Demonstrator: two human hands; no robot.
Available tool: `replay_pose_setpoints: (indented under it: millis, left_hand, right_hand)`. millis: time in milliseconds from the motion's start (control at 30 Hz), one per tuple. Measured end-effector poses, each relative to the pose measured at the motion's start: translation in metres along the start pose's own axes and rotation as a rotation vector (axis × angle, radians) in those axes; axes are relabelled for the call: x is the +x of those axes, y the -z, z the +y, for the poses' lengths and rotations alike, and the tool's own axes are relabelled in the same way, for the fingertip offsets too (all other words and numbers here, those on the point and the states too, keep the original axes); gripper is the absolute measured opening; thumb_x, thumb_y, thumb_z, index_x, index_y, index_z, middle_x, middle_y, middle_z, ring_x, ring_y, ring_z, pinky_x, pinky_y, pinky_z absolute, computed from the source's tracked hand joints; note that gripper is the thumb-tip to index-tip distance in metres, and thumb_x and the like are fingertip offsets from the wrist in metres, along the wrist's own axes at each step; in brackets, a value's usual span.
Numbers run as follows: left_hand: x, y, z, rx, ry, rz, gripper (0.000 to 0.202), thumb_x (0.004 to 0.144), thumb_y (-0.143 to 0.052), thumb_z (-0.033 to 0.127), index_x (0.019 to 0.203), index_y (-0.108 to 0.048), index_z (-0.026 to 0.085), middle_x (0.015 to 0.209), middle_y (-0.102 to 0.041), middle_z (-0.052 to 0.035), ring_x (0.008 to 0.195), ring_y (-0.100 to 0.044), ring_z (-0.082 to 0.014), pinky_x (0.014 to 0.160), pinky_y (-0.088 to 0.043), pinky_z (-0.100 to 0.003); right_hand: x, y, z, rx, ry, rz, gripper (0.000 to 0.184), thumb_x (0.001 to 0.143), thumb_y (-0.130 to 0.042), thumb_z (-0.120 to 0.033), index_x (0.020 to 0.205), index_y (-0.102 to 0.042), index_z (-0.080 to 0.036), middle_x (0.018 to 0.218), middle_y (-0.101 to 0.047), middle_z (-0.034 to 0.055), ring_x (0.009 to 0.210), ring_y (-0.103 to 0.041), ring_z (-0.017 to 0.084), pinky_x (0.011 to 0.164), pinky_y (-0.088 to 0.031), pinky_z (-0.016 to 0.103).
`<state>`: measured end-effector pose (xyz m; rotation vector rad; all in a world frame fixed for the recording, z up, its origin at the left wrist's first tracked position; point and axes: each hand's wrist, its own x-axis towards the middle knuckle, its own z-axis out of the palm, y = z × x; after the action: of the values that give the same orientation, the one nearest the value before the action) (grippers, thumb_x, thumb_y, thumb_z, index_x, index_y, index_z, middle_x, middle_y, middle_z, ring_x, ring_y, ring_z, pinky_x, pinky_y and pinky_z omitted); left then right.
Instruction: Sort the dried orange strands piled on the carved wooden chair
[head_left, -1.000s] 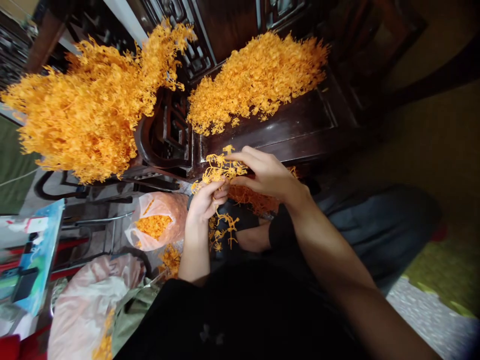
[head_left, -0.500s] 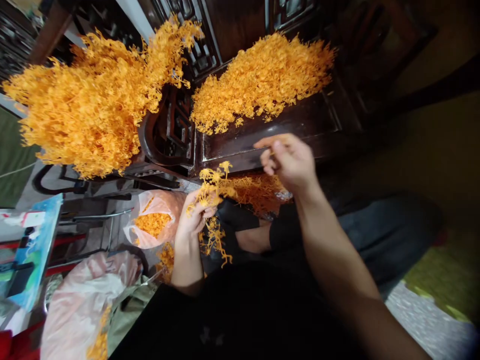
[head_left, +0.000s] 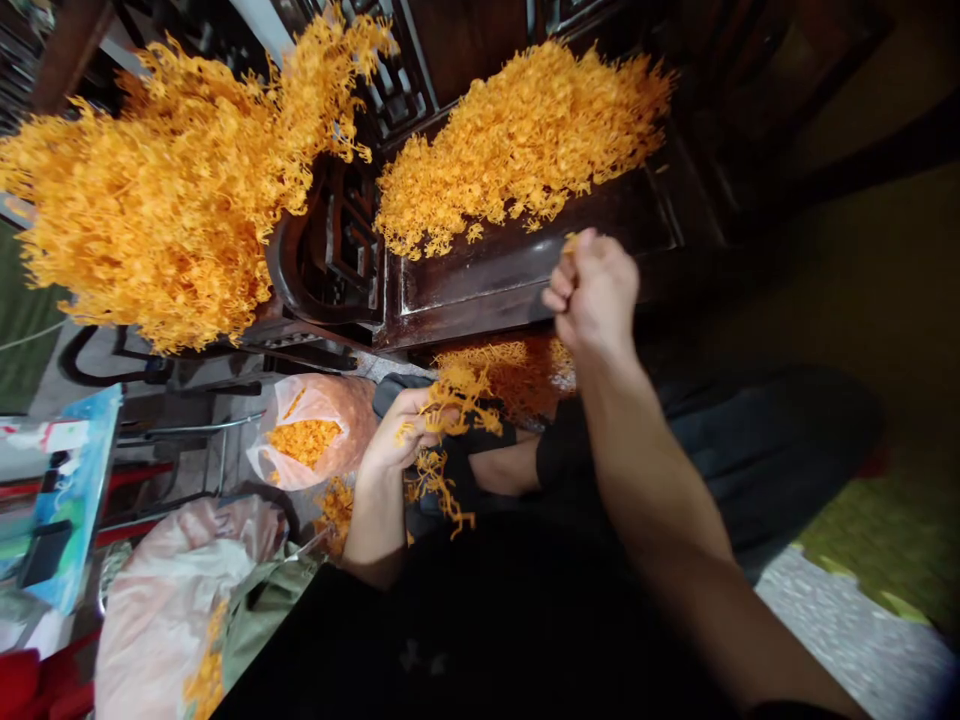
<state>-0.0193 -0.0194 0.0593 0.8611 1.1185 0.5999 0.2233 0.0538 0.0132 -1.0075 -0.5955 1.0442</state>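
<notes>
My left hand [head_left: 397, 430] is closed around a small cluster of orange branched pieces [head_left: 457, 395]; thin stems hang below the fingers. My right hand [head_left: 600, 285] is closed in a pinch over the front of the dark wooden seat [head_left: 480, 285]. A bit of orange [head_left: 571, 244] shows at its fingertips, too small to make out its shape. Beyond the right hand, a long heap of small orange pieces [head_left: 525, 140] lies on the seat. Under the seat's edge, a tangle of orange stems [head_left: 525, 375] is partly hidden by my arm and the cluster.
A larger orange heap [head_left: 165, 200] stands at the left, beside the curved wooden armrest [head_left: 281, 270]. Below it sits a clear plastic bag [head_left: 352, 420] with orange pieces inside. A pale sack [head_left: 172, 590] and a blue patterned tabletop [head_left: 82, 500] are at the lower left.
My right hand has moved up toward the seat heap and its fingers have curled in. My left hand has shifted slightly right and down with the orange cluster.
</notes>
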Motion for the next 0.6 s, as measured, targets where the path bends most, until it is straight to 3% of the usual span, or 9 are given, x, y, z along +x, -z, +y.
replay_pose_setpoints:
  millis: [67,133,233,400,500,600]
  left_hand:
    - [-0.001,0.004,-0.003,-0.082,0.051,-0.025,0.039,0.06,-0.089,0.029,0.066,-0.053,0.014,0.054,-0.037,0.0078,0.045,-0.026,-0.0003,0.042,-0.015,-0.015]
    - [0.001,0.007,-0.004,-0.165,0.099,-0.052,0.041,0.058,-0.09,0.029,0.067,-0.053,0.015,0.053,-0.037,0.0077,0.045,-0.027,-0.0011,0.042,-0.015,-0.014]
    - [0.006,0.009,-0.003,-0.201,0.148,-0.105,0.042,0.056,-0.091,0.029,0.069,-0.053,0.016,0.053,-0.039,0.0066,0.047,-0.032,-0.003,0.041,-0.017,-0.013]
    - [0.01,0.01,-0.004,-0.126,0.151,-0.14,0.041,0.059,-0.091,0.032,0.069,-0.055,0.015,0.052,-0.038,0.0071,0.045,-0.029,-0.0025,0.042,-0.016,-0.014]
    - [0.009,0.01,-0.005,-0.056,0.129,-0.12,0.042,0.06,-0.092,0.033,0.069,-0.054,0.015,0.052,-0.037,0.0086,0.044,-0.026,-0.0012,0.043,-0.015,-0.015]
    - [0.008,0.009,-0.002,0.028,0.138,-0.071,0.043,0.06,-0.092,0.034,0.066,-0.054,0.014,0.053,-0.04,0.008,0.043,-0.025,-0.0002,0.043,-0.012,-0.017]
  right_hand:
    - [0.004,0.01,-0.002,0.011,-0.024,-0.079,0.042,0.091,-0.065,-0.063,0.087,-0.053,-0.023,0.085,-0.062,0.0028,0.054,-0.044,0.008,0.042,-0.028,0.022]
    - [-0.006,0.01,-0.005,0.008,-0.065,-0.251,0.035,0.09,-0.068,-0.055,0.096,-0.059,-0.022,0.093,-0.066,0.0051,0.057,-0.048,0.009,0.044,-0.031,0.022]
    - [-0.029,-0.004,-0.006,-0.068,-0.142,-0.483,0.029,0.091,-0.064,-0.044,0.103,-0.069,-0.018,0.076,-0.06,0.0011,0.055,-0.041,0.009,0.047,-0.028,0.024]
    - [-0.038,-0.018,-0.012,-0.422,-0.22,-0.762,0.06,0.097,-0.047,-0.066,0.076,-0.071,-0.015,0.062,-0.05,0.0011,0.061,-0.043,0.013,0.057,-0.032,0.028]
    - [-0.037,-0.016,-0.015,-0.576,-0.241,-0.978,0.063,0.09,-0.056,-0.074,0.065,-0.062,-0.016,0.061,-0.048,-0.0003,0.061,-0.042,0.012,0.058,-0.03,0.029]
    - [-0.038,-0.016,-0.012,-0.57,-0.165,-0.966,0.059,0.088,-0.061,-0.07,0.063,-0.056,-0.017,0.061,-0.045,-0.0019,0.06,-0.038,0.01,0.057,-0.027,0.028]
